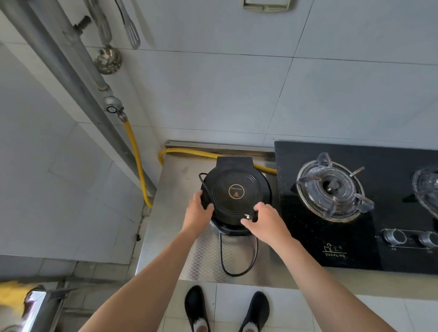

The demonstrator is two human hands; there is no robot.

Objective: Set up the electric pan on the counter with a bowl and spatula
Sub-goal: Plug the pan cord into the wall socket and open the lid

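Observation:
A round black electric pan [235, 191] with its lid closed sits on the steel counter [180, 189], left of the stove. My left hand [199, 210] grips the pan's left front edge. My right hand [265, 221] is at the pan's right front edge, its fingers pinching the plug of the black power cord [236, 270]. The cord loops down over the counter's front part. A slotted metal spatula [132, 33] hangs on the tiled wall at the upper left. No bowl is in view.
A black two-burner gas stove [336, 194] stands right beside the pan. A yellow gas hose [138, 163] runs behind the pan and down the left wall. A ladle [108, 60] hangs by the spatula. The counter's left edge drops to the floor.

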